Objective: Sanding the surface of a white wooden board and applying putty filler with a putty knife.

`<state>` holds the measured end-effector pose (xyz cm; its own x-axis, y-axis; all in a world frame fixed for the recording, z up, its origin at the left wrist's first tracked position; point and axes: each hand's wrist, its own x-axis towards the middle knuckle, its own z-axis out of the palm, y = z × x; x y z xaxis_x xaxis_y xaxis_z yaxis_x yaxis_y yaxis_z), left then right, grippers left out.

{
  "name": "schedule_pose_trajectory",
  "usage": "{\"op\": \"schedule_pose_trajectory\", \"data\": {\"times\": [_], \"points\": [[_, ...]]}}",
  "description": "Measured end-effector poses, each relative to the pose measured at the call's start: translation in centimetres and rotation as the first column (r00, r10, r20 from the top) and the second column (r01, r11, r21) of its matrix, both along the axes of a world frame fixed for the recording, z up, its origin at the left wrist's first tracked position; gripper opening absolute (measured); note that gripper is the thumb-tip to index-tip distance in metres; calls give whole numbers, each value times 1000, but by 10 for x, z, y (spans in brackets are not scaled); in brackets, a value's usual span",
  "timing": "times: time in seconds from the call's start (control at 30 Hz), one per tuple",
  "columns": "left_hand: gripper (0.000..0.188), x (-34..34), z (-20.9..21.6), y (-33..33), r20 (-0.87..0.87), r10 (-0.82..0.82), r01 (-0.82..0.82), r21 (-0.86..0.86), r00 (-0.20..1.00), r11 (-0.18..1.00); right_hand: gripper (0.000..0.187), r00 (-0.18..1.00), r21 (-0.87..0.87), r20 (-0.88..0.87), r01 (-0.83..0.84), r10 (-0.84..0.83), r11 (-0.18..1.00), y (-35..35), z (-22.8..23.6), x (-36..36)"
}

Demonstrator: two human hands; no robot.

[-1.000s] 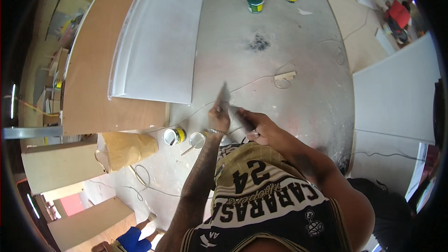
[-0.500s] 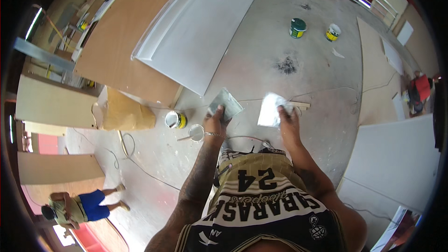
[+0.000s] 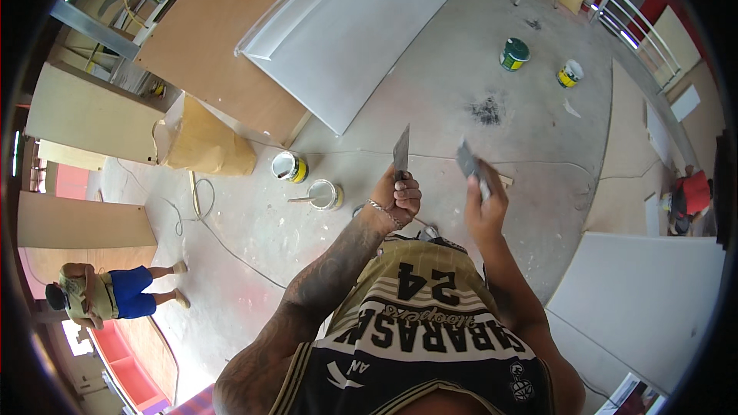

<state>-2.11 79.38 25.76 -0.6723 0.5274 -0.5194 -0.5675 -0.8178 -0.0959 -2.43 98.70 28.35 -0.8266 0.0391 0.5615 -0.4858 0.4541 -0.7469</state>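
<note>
My left hand, with a bracelet at its wrist, is closed round a flat metal putty knife. Its blade points up and away from me, seen nearly edge-on. To the right, my right hand grips a second putty knife, tilted, with a pale handle or edge by the fingers. The two blades are apart, in front of my body above the floor. Left of my left hand stand an open tub with a stick across its rim and an open paint can with a yellow label.
A long white panel lies beside a brown board at the far left. A green bucket and a smaller can stand ahead. Cables cross the floor. A person in blue shorts stands at the left.
Both putty knives have turned from showing their broad faces to nearly edge-on. My left hand has moved right, nearer my right hand. The whole view has shifted a little.
</note>
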Motion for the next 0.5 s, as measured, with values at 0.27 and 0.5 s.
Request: {"op": "schedule_pose_trajectory", "data": {"times": [0.27,0.5], "points": [[24,2,7,47,-404,-194,-228,-783,894,579,27,861,-227,491,275,-134,934,61,-91,-56],[22,-7,-3,73,-683,-526,-764,-638,506,94,24,869,-54,480,165,-120,985,32,-36,-17]]}}
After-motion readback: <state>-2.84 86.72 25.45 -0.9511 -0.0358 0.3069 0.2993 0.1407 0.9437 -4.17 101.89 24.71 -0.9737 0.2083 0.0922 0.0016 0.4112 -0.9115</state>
